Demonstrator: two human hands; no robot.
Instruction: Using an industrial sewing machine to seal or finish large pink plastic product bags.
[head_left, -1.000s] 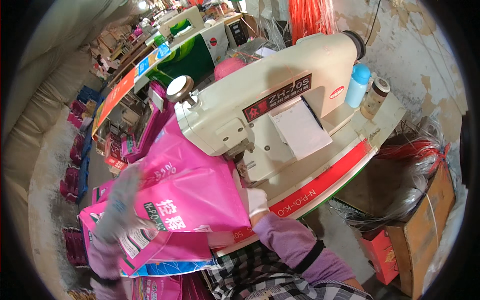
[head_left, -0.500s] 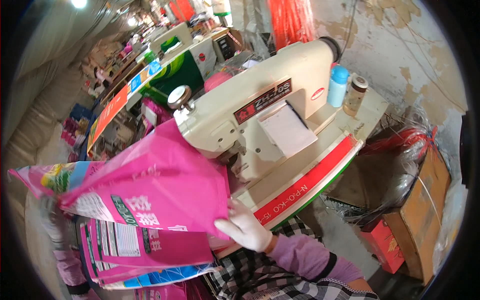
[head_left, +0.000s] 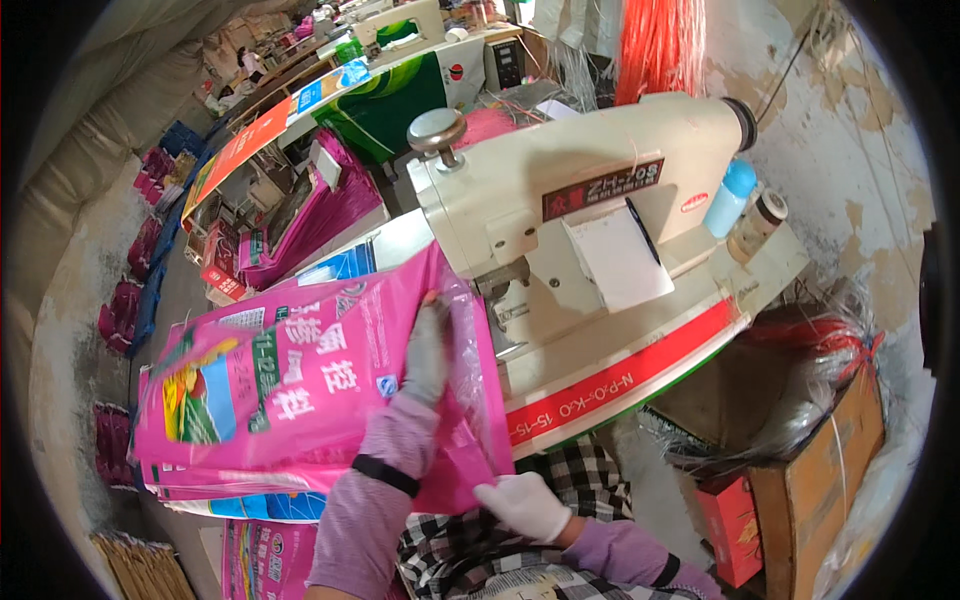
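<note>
A sewing machine [head_left: 560, 190], cream-coloured with a round metal knob on top, stands in front of me. To its left a pink printed woven plastic bag [head_left: 330, 370] lies flat on a stack of similar bags. My left hand [head_left: 426, 355], in a grey glove, rests on the bag near its right end, fingers stretched out along the surface. At the bag's near right corner my right hand [head_left: 525, 506], in a white glove, pinches the edge. The bag's right edge lies beside the needle area of the machine.
A white pad with a pen [head_left: 620, 255] leans on the machine. A blue bottle [head_left: 730, 198] and a clear jar [head_left: 757, 228] stand at the table's right. Cardboard and a red box [head_left: 730, 525] are below right. Pink bags [head_left: 325, 215] lie beyond the table.
The raised, folded bag has come down flat onto the stack. My left hand has moved from the far left to the bag's right part. My right hand has shifted slightly right and down.
</note>
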